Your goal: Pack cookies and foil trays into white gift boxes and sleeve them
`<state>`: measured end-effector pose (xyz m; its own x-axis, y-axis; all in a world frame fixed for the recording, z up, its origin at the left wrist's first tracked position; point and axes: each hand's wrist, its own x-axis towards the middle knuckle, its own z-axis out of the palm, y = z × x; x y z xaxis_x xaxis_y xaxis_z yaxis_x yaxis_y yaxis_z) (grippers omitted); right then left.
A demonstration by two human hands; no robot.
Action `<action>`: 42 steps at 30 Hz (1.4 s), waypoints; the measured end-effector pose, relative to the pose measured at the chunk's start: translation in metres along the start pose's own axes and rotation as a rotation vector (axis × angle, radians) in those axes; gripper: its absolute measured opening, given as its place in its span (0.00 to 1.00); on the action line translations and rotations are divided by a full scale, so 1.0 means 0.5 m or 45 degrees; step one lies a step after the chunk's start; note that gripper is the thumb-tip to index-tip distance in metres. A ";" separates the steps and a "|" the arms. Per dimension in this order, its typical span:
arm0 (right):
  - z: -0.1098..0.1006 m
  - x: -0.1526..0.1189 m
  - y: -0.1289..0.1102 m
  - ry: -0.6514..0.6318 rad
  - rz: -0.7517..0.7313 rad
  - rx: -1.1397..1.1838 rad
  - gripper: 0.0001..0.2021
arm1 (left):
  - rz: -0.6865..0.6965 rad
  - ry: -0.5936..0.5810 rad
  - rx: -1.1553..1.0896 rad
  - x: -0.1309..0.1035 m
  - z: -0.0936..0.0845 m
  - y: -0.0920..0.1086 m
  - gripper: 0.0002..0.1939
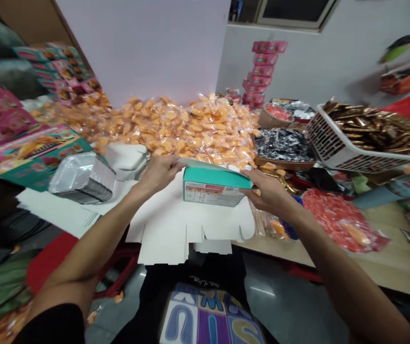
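A teal cardboard box (212,188) with a printed front panel stands before me on a stack of flat white carton blanks (165,239). Its lid flap is raised slightly along the far edge. My left hand (159,173) is closed, pinching the flap at the box's far left corner. At the right end, my right hand (267,191) grips the box with the thumb and fingers around its corner. What lies inside the box is hidden. Left of the blanks sits a stack of foil trays (85,179).
Many orange packets (176,126) are heaped behind the box. Right of it are black-and-clear packets (284,143), a white basket (337,138) of gold packets and a pile of red packets (334,217). Pink boxes (260,71) are stacked by the wall; a printed carton (40,153) stands left.
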<state>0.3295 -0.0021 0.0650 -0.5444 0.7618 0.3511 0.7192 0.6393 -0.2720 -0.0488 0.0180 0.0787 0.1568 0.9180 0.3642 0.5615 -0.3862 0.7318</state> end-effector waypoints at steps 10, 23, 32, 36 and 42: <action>0.010 -0.001 -0.013 0.076 -0.027 -0.048 0.24 | -0.134 -0.299 0.425 0.013 0.004 0.073 0.08; 0.020 0.003 -0.024 0.056 -0.086 0.020 0.23 | -0.091 -0.350 -0.522 -0.027 0.042 0.012 0.34; 0.008 0.027 0.014 -0.139 -0.234 0.234 0.28 | -0.247 -0.046 -1.050 -0.027 0.101 -0.023 0.19; 0.010 0.036 0.009 -0.117 -0.200 0.379 0.27 | -0.163 -0.088 -0.926 -0.018 0.105 -0.033 0.23; 0.024 0.056 0.002 -0.097 -0.167 0.474 0.28 | -0.135 0.093 -0.813 -0.026 0.148 -0.033 0.23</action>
<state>0.3098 0.0210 0.0640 -0.6614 0.6680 0.3411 0.4434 0.7150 -0.5405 -0.0002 0.0192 0.0192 0.0584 0.9543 0.2930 -0.0261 -0.2919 0.9561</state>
